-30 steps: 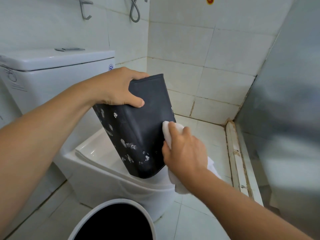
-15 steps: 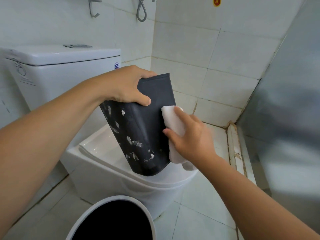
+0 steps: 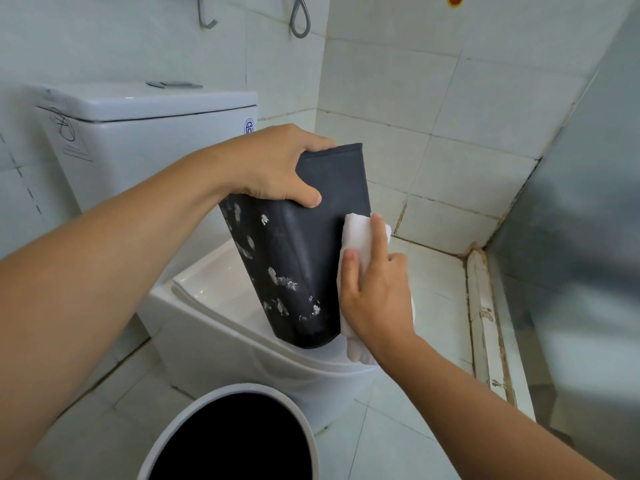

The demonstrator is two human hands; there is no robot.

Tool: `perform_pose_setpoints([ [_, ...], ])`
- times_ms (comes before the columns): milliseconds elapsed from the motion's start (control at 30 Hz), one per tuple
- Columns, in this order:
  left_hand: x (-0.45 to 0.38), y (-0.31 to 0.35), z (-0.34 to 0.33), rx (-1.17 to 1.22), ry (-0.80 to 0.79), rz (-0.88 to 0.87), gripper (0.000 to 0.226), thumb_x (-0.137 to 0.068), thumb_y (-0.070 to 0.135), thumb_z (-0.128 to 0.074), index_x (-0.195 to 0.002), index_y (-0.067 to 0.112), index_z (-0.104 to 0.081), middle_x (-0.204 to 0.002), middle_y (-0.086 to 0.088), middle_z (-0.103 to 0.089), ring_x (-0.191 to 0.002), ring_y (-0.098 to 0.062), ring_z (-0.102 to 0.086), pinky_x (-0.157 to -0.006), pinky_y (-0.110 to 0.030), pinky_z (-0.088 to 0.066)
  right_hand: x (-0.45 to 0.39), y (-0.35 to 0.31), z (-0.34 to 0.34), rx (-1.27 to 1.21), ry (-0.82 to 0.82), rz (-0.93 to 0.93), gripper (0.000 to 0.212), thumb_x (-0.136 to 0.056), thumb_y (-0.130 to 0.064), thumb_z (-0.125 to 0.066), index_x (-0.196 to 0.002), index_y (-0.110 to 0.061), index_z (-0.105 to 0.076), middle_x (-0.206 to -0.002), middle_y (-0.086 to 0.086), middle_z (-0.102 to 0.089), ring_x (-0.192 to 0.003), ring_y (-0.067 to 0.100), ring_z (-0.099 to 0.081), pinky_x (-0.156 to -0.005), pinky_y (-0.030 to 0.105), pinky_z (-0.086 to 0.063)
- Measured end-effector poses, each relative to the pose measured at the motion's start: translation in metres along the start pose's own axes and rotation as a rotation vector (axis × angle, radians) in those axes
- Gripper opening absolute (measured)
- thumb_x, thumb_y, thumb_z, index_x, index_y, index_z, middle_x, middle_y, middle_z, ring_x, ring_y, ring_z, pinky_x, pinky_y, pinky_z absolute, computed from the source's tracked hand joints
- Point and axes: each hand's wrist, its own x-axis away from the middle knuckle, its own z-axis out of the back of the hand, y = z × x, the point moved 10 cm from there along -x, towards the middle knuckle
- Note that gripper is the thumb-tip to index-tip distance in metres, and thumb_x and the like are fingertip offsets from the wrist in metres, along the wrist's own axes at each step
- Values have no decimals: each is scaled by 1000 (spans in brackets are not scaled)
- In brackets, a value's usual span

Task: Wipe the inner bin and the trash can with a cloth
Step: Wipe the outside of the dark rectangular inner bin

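The black inner bin [image 3: 304,258] stands tilted on the closed toilet lid [image 3: 214,289], its left face speckled with white flecks. My left hand [image 3: 277,164] grips its upper end, thumb on the front face. My right hand [image 3: 377,296] holds a white cloth [image 3: 358,233] against the bin's right side, index finger stretched up over it. The cloth's tail hangs below my palm. The white trash can [image 3: 194,410] with a dark inside stands on the floor in front of the toilet, partly cut off by the bottom edge.
The toilet tank [image 3: 138,133] stands behind on the left. Tiled walls meet in the corner behind the bin. A frosted partition [image 3: 571,237] with a worn threshold [image 3: 485,323] closes the right side. Bare floor tiles lie between the toilet and the threshold.
My right hand has slid the cloth up the bin's right side, from its lower half to near the middle. My left hand keeps its grip on the bin's top.
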Motion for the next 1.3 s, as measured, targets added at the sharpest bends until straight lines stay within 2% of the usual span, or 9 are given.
perform_pose_setpoints([
  [133, 0, -3, 0, 9, 2, -2, 57, -80, 24, -78, -131, 42, -61, -110, 13, -75, -96, -12, -73, -91, -48, -59, -2, -12, -2, 92, -4, 89, 67, -106, -45, -46, -163, -34, -13, -114, 9, -50, -86, 27, -55, -69, 33, -43],
  [333, -1, -13, 2, 34, 1, 8, 55, -81, 23, -78, -130, 45, -63, -105, 16, -76, -91, -10, -74, -89, -46, -60, 14, -18, 0, 6, -155, 202, 77, -99, -43, -62, -161, -33, -19, -146, -1, -55, -119, 25, -60, -93, 28, -44],
  [400, -1, -19, 4, 56, -4, 14, 53, -81, 23, -78, -127, 46, -64, -103, 15, -77, -90, -11, -75, -88, -46, -61, 33, -26, -5, 68, -210, 310, 76, -98, -44, -64, -160, -34, -21, -141, -2, -58, -110, 24, -64, -91, 34, -52],
  [467, 0, -25, 5, 76, -3, 23, 54, -81, 23, -79, -127, 48, -64, -104, 15, -77, -91, -10, -75, -88, -45, -61, 48, -35, -7, 160, -239, 452, 71, -96, -44, -63, -157, -34, -28, -125, -1, -64, -88, 24, -66, -73, 38, -58],
  [567, 0, -27, 6, 96, 2, 25, 55, -81, 22, -79, -128, 47, -65, -104, 15, -77, -92, -11, -75, -89, -45, -61, 59, -42, -8, 321, -268, 639, 64, -92, -44, -57, -153, -35, -38, -100, -5, -62, -64, 21, -57, -52, 34, -52],
  [767, 0, -24, 7, 74, 13, 33, 55, -81, 22, -79, -130, 44, -64, -103, 14, -77, -91, -9, -75, -89, -44, -61, 50, -68, 6, 393, -282, 637, 65, -97, -50, -58, -152, -42, -24, -103, -3, -66, -70, 26, -64, -59, 42, -58],
  [933, 1, -25, 7, 66, 12, 39, 53, -81, 23, -78, -127, 45, -65, -101, 14, -77, -88, -11, -75, -85, -44, -63, 31, -93, 12, 316, -126, 657, 41, -98, -43, -57, -135, -34, -42, -94, 7, -63, -64, 30, -58, -52, 43, -55],
  [1167, 1, -19, 3, 70, -7, 11, 45, -80, 21, -78, -120, 40, -68, -100, 10, -77, -89, -14, -75, -86, -47, -62, 78, -42, 4, 510, -319, 704, 38, -89, -41, -67, -124, -35, -54, -86, -1, -64, -54, 23, -57, -45, 30, -44],
  [1300, -1, -12, 3, 29, -1, -4, 51, -78, 25, -79, -125, 40, -66, -100, 15, -76, -90, -10, -74, -86, -44, -61, 68, -53, 12, 428, -223, 664, 38, -91, -45, -58, -126, -36, -50, -83, -2, -62, -54, 21, -54, -46, 31, -45],
])
